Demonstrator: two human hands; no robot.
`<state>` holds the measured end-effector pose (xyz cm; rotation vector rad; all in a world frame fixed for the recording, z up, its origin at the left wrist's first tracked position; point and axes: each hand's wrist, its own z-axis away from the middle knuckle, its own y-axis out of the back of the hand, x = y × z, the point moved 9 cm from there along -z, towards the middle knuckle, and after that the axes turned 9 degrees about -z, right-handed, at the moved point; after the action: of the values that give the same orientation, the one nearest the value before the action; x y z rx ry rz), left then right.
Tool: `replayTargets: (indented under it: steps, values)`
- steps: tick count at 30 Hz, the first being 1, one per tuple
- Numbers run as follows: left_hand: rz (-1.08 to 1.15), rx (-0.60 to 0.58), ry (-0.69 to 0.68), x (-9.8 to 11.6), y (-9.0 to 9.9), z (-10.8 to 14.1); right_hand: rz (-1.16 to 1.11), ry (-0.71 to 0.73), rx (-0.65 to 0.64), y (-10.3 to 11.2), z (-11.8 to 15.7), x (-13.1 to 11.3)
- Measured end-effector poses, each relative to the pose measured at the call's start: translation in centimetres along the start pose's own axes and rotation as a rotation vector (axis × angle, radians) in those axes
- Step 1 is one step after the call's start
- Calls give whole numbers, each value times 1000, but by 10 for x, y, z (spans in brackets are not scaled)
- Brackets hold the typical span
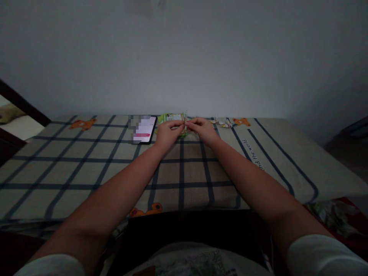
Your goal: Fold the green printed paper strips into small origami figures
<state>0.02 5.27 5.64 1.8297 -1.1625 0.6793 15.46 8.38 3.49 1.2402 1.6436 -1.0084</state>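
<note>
Near the far edge of the table, my left hand (168, 132) and my right hand (202, 128) meet fingertip to fingertip. Both pinch a small candy in a pale, patterned wrapper (185, 115), whose twisted end sticks up between them; the fingers hide most of it. Behind and beneath my left hand lies a green plastic packet (165, 118), partly covered by the fingers. Just right of my right hand, several small pale wrapped candies or wrappers (225, 124) lie on the cloth; whether they are full I cannot tell.
A phone (146, 130) with a lit screen lies left of my left hand. A checked cloth with bear prints (115, 168) covers the table, which stands against a grey wall (184, 57). Dark-framed furniture (20, 101) is at the left, and red patterned fabric (342, 218) lies low at the right.
</note>
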Motion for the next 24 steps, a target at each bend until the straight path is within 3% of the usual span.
replayTargets:
  steps: [11, 17, 24]
  values:
    - [1, -7, -73, 3, -2, 0, -1, 31, -19, 2, 1, -6]
    - [-92, 16, -29, -4, -3, -1, 40, 25, 10, 5, -2, -1]
    - [165, 9, 103, -22, -12, -6, -75, 37, -22, -2, -4, 1]
